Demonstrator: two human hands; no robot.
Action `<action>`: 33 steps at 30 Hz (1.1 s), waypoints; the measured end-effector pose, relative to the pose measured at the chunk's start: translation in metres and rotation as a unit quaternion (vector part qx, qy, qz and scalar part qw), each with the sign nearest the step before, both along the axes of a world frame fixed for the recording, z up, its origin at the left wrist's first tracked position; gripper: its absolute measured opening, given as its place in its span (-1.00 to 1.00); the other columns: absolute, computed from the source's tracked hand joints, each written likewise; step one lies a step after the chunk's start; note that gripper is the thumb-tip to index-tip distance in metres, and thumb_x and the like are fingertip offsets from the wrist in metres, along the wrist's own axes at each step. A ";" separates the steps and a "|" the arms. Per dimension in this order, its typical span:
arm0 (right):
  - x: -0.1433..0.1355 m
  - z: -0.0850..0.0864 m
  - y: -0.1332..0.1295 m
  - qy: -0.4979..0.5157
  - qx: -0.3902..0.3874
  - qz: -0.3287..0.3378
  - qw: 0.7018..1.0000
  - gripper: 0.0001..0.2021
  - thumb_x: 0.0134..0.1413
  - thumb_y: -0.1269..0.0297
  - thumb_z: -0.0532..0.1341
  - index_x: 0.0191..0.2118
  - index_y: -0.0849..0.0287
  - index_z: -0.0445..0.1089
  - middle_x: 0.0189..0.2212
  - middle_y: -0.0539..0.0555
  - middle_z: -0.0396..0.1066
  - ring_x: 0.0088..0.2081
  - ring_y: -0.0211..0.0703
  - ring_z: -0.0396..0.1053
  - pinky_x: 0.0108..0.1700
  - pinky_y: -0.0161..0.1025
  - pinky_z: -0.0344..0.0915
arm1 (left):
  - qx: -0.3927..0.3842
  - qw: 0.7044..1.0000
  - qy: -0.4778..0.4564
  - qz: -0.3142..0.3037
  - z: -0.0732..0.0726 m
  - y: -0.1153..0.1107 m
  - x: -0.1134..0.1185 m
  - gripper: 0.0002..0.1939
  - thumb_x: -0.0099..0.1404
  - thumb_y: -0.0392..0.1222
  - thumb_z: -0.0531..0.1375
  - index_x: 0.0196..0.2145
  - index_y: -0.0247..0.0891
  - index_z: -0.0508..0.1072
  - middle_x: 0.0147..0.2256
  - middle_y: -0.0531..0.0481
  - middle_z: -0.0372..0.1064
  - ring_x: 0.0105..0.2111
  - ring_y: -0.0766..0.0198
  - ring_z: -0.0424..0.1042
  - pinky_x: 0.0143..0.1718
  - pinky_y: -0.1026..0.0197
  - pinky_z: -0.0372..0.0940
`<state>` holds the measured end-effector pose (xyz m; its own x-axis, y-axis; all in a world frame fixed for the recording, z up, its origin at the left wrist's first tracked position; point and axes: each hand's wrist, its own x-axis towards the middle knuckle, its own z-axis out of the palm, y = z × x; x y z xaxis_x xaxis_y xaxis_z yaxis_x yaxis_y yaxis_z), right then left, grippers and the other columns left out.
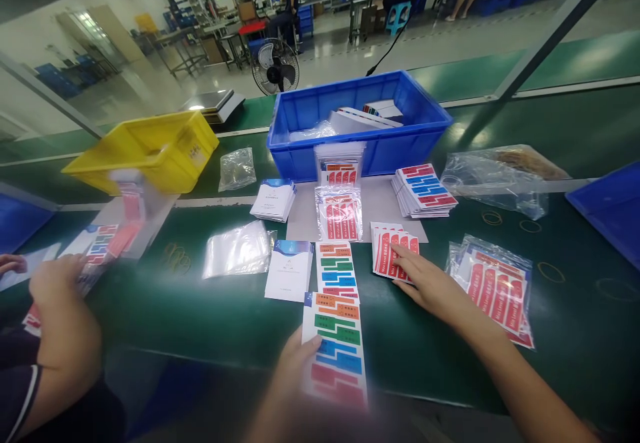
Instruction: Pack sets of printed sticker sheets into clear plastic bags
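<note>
My left hand [295, 363] grips a label sheet [335, 343] printed with orange, green, blue and red tabs, thumb on top. A sheet's dark blue corner shows at its upper left edge. My right hand [417, 276] has its fingertips on the front red label sheet [387, 253] of a fanned stack, with the thumb at its lower edge. Just beyond the left hand lies another sheet of coloured tabs [335, 266], beside a pile of white booklets [289, 276]. A bagged red label set [339, 213] lies farther back.
A blue bin [360, 153] with packets stands behind; a yellow bin [150, 153] is left. Blue-and-red label sheets [425, 189], clear bags [237, 249], bagged labels [500, 289] and rubber bands [550, 271] lie around. A co-worker's hand [57, 276] works at left.
</note>
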<state>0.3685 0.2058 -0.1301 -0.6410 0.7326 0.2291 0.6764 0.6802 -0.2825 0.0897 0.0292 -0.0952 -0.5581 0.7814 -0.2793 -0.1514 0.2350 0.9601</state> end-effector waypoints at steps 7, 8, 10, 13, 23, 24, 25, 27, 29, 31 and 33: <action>0.004 0.010 0.003 0.002 -0.030 -0.002 1.000 -0.66 0.23 0.19 0.11 0.05 0.16 0.40 0.24 0.20 0.26 0.22 0.10 0.27 0.17 0.07 0.34 | 0.066 0.992 0.091 0.054 0.008 -0.001 0.005 -0.53 -0.15 -0.25 0.49 -0.22 0.01 0.57 -0.20 0.06 0.59 -0.01 -0.27 0.45 -0.26 -0.13 0.51; 0.005 0.011 0.004 0.002 -0.031 0.000 1.000 -0.68 0.22 0.19 0.11 0.03 0.14 0.42 0.23 0.18 0.28 0.21 0.10 0.29 0.16 0.06 0.36 | 0.077 0.990 0.105 0.057 0.008 -0.001 0.006 -0.53 -0.14 -0.24 0.49 -0.22 0.01 0.57 -0.19 0.06 0.59 -0.01 -0.27 0.46 -0.27 -0.12 0.52; 0.005 0.015 0.005 0.000 -0.031 0.006 1.000 -0.73 0.23 0.22 0.09 -0.06 0.12 0.47 0.21 0.15 0.32 0.18 0.09 0.32 0.14 0.04 0.39 | 0.080 0.990 0.104 0.051 0.008 -0.001 0.008 -0.54 -0.14 -0.23 0.49 -0.23 0.01 0.56 -0.19 0.07 0.59 -0.01 -0.26 0.45 -0.26 -0.12 0.52; 0.003 0.016 0.005 -0.005 -0.029 0.011 0.999 -0.76 0.25 0.24 0.06 -0.18 0.12 0.48 0.18 0.16 0.35 0.16 0.08 0.35 0.12 0.03 0.41 | 0.060 0.996 0.064 0.035 0.005 -0.002 0.009 -0.54 -0.16 -0.28 0.49 -0.24 0.00 0.56 -0.19 0.06 0.59 0.01 -0.28 0.44 -0.23 -0.16 0.50; -0.002 0.009 -0.001 -0.020 -0.015 -0.013 1.000 -0.79 0.21 0.24 0.09 -0.13 0.14 0.41 0.25 0.25 0.25 0.20 0.15 0.29 0.09 0.07 0.42 | 0.031 0.998 -0.050 0.022 -0.003 -0.006 0.009 -0.56 -0.09 -0.28 0.46 -0.21 -0.01 0.55 -0.24 0.02 0.60 0.02 -0.34 0.40 -0.20 -0.30 0.43; -0.001 0.010 0.000 -0.022 -0.016 -0.011 1.000 -0.80 0.21 0.23 0.09 -0.14 0.13 0.41 0.24 0.24 0.26 0.20 0.15 0.30 0.08 0.07 0.42 | 0.035 0.998 -0.046 0.022 -0.003 -0.006 0.009 -0.56 -0.09 -0.26 0.46 -0.20 -0.01 0.56 -0.24 0.02 0.60 0.01 -0.34 0.41 -0.21 -0.29 0.44; -0.001 0.012 0.001 -0.025 -0.018 -0.007 1.000 -0.80 0.21 0.23 0.10 -0.16 0.13 0.41 0.24 0.23 0.27 0.19 0.14 0.32 0.08 0.06 0.43 | 0.036 0.998 -0.046 0.021 -0.003 -0.005 0.009 -0.55 -0.09 -0.24 0.46 -0.19 -0.01 0.56 -0.24 0.01 0.60 0.00 -0.33 0.43 -0.21 -0.28 0.44; 0.000 0.015 0.003 -0.030 -0.020 0.000 0.999 -0.82 0.20 0.22 0.10 -0.19 0.12 0.42 0.22 0.22 0.29 0.17 0.11 0.34 0.07 0.02 0.43 | 0.034 0.998 -0.050 0.018 -0.003 -0.005 0.011 -0.57 -0.08 -0.20 0.47 -0.19 -0.05 0.57 -0.25 -0.02 0.61 -0.03 -0.31 0.46 -0.19 -0.24 0.45; 0.001 0.018 0.005 -0.036 -0.020 0.005 0.999 -0.81 0.21 0.23 0.09 -0.20 0.12 0.42 0.21 0.22 0.31 0.15 0.09 0.36 0.07 0.00 0.44 | 0.017 0.997 -0.075 -0.001 -0.003 -0.004 0.013 -0.60 -0.07 -0.16 0.47 -0.21 -0.13 0.58 -0.28 -0.09 0.61 -0.07 -0.29 0.49 -0.18 -0.20 0.47; 0.001 0.019 0.007 -0.044 -0.018 0.009 0.999 -0.79 0.24 0.25 0.06 -0.20 0.13 0.42 0.19 0.23 0.34 0.14 0.07 0.37 0.08 -0.01 0.43 | -0.009 0.993 -0.114 -0.028 -0.004 -0.003 0.017 -0.61 -0.06 -0.10 0.47 -0.23 -0.20 0.59 -0.32 -0.13 0.60 -0.11 -0.27 0.52 -0.18 -0.18 0.48; 0.000 0.018 0.006 -0.052 -0.013 0.011 0.999 -0.78 0.25 0.26 0.04 -0.19 0.14 0.42 0.18 0.24 0.35 0.15 0.06 0.37 0.09 0.00 0.43 | -0.028 0.988 -0.144 -0.048 -0.005 -0.003 0.020 -0.63 -0.03 -0.06 0.46 -0.25 -0.19 0.59 -0.34 -0.12 0.60 -0.13 -0.25 0.54 -0.19 -0.17 0.49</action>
<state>0.3685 0.2121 -0.1123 -0.6760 0.7231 0.1423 0.6882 0.6885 -0.2289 0.1098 0.0262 -0.1006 -0.3736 0.8053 -0.4604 -0.3917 0.3130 0.8652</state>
